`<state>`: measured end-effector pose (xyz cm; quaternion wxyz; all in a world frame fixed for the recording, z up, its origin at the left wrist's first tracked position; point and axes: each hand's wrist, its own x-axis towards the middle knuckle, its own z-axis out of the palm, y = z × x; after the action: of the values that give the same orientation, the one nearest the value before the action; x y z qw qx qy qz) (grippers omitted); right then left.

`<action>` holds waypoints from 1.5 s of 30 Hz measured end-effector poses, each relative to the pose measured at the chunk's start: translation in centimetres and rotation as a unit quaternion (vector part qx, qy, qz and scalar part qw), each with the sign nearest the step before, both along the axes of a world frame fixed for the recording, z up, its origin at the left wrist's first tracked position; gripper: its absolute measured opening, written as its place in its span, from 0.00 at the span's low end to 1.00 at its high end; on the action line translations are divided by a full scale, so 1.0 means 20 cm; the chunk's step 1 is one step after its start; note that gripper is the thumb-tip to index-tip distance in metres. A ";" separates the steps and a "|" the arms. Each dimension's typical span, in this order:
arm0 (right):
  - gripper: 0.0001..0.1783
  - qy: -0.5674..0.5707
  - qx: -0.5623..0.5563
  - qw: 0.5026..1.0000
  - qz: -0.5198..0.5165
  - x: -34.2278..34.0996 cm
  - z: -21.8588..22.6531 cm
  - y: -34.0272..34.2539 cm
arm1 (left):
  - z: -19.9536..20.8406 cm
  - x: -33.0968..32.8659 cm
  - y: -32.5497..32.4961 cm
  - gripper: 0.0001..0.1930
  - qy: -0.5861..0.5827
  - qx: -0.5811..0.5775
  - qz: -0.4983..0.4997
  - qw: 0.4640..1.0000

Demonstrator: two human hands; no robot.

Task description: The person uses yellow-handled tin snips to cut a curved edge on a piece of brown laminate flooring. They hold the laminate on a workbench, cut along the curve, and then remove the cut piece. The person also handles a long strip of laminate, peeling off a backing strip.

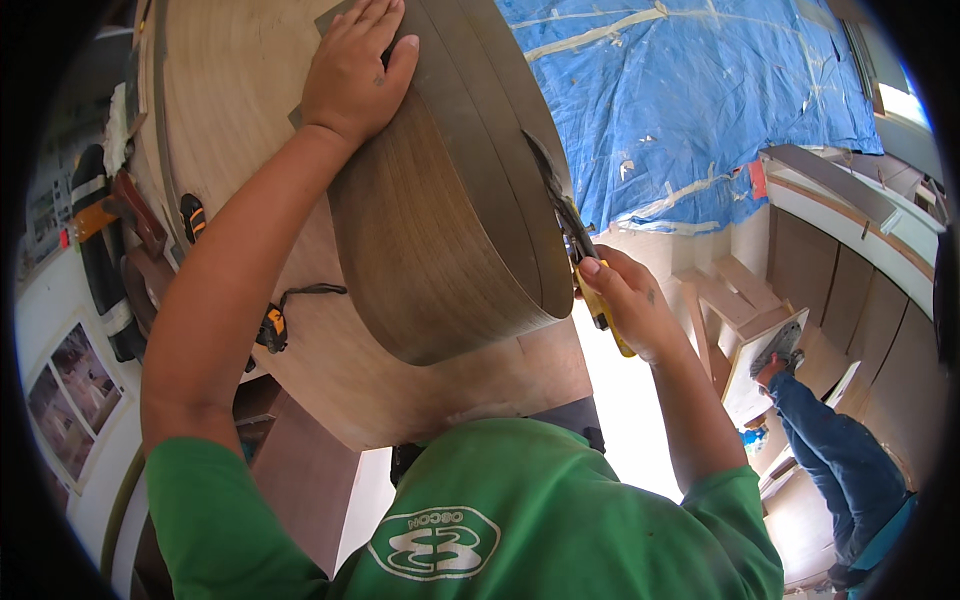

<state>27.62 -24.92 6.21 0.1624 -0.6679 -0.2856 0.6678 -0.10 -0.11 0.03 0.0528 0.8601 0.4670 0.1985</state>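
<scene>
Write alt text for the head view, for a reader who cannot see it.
The person's left hand rests on a bent brown wood-grain sheet over a wooden worktable, while the right hand holds yellow-handled cutters at the sheet's right edge. A blue tarp spreads at the upper right; another person in blue shows at the lower right.

Sheet (425, 250) laid over bench (530, 375). Left hand (350, 80) placed on sheet's far part; shears (572, 222) held in right hand (632, 302) at sheet's right edge. Tape measure (272, 328) set left of sheet; second tape measure (192, 215) located farther along bench's left side. Tarp (690, 110) spread far right; co-worker (845, 460) positioned near right.
</scene>
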 end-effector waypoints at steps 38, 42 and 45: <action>0.26 0.039 -0.031 0.996 -0.079 0.05 0.01 -0.45 | -0.02 -0.02 -0.16 0.21 -0.028 0.002 -0.124 0.992; 0.26 0.029 -0.019 0.997 -0.067 0.06 0.00 -0.44 | 0.07 0.03 -0.19 0.22 -0.009 -0.026 -0.113 0.993; 0.26 0.019 0.001 0.998 -0.063 0.04 -0.01 -0.43 | 0.06 0.02 -0.19 0.21 -0.011 -0.013 -0.115 0.993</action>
<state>28.36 -33.60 6.10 0.2102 -0.6715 -0.2403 0.6687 0.32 -3.94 1.30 0.0919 0.9051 0.3670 0.1942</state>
